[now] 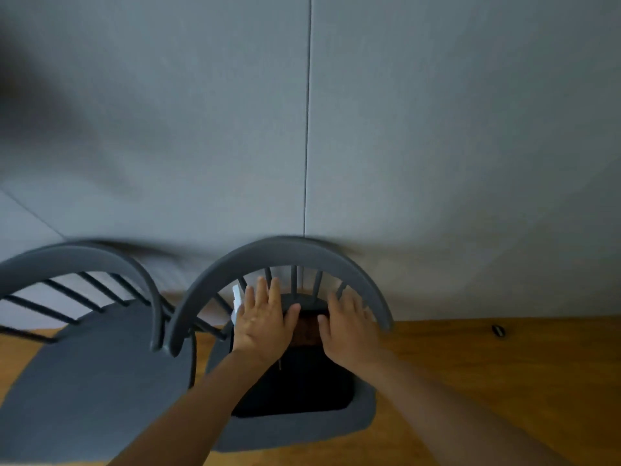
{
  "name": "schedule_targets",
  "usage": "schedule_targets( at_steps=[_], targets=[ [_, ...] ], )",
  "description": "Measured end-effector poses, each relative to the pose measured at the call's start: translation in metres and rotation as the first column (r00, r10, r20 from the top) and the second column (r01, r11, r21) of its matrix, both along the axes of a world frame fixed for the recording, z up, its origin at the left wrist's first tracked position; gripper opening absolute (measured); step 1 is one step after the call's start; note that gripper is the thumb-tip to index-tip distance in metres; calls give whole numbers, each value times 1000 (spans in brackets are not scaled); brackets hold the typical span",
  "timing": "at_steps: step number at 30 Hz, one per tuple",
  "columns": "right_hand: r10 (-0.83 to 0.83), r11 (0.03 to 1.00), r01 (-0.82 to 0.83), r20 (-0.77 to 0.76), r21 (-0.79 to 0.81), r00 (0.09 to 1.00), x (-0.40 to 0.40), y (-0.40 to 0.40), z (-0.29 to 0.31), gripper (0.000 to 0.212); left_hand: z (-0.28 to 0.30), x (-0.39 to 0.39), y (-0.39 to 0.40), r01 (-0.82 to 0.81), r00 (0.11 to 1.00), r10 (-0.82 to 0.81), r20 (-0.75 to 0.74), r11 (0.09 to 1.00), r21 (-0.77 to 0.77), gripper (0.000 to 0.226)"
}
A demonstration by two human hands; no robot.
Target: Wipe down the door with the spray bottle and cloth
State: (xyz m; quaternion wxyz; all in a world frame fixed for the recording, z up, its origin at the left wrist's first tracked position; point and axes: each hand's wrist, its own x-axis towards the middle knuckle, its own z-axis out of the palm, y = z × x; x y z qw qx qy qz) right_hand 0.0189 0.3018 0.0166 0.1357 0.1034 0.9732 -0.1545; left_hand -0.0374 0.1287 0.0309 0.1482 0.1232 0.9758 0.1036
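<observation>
Both my hands reach down over the seat of a grey spindle-back chair [282, 253]. My left hand [263, 317] is spread flat with fingers apart, and a white object [238, 299], possibly the spray bottle, shows just behind its left edge. My right hand [346, 326] is also spread, fingers apart, beside a brown item [307, 329] lying on a dark cloth or bag [299, 388] on the seat. Neither hand grips anything. A grey panelled surface with a vertical seam [306, 129] fills the upper view.
A second grey chair [84, 364] stands close on the left, its backrest touching the first chair's. The floor [487, 381] is wooden, with a small dark object [498, 330] lying on it at the right near the wall.
</observation>
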Motion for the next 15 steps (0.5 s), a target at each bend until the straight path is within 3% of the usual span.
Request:
schedule_targets(
  at_steps=[3, 8, 15],
  targets=[
    [-27, 999, 28, -49, 28, 998, 0, 7, 59, 66, 60, 6, 3, 35, 998, -42, -53, 992, -122, 79],
    [-31, 996, 38, -92, 77, 995, -3, 24, 152, 67, 151, 12, 19, 72, 992, -87, -95, 986, -149, 79],
    [-31, 987, 32, -6, 161, 1000, 1, 47, 262, 73, 254, 9, 33, 59, 995, -74, -74, 981, -182, 81]
  ],
)
